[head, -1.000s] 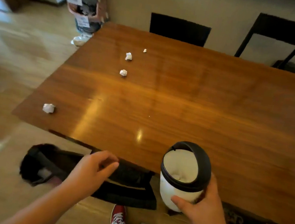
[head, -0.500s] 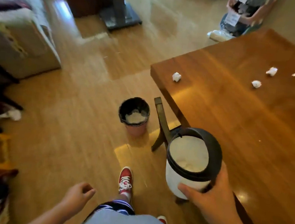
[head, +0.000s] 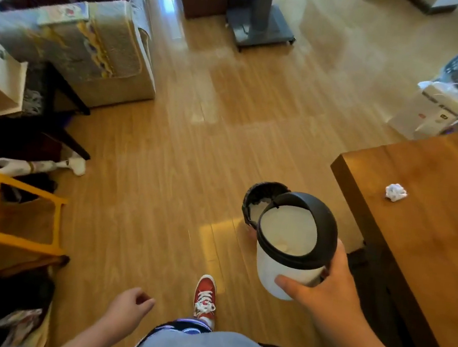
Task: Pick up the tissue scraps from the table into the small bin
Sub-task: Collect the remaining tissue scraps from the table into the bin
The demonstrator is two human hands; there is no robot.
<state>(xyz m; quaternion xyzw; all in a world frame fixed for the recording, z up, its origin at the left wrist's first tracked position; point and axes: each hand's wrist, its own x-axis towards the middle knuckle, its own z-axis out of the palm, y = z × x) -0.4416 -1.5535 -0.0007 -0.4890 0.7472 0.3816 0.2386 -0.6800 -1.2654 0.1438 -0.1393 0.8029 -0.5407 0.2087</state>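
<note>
**Bin held off the desk, one scrap on the corner**

Far left: a yellow stool stands on the wood floor, with bags and cloth heaped around it. Behind it, a sofa under a patterned cover.

Lower middle: the left hand hangs low beside the person's leg, fingers curled loosely inward, holding nothing. Just right of it, a red shoe with white laces is planted on the floor.

Right of centre: the right hand is wrapped around the lower body of the small bin, thumb across the white wall, fingers behind. The bin is in the air, clear of the desk, tilted so its mouth faces up towards the person. Black ring lid on top; inside, pale, with something white lying at the bottom, too blurred to make out. Directly behind it on the floor, partly hidden, a second, dark bin with white stuff inside.

Far right: the desk, brown wood, its near corner in view. One crumpled tissue scrap lies on it near the left edge, well apart from both hands. Beyond the desk, a white box and stacked baskets, blurred.
</note>
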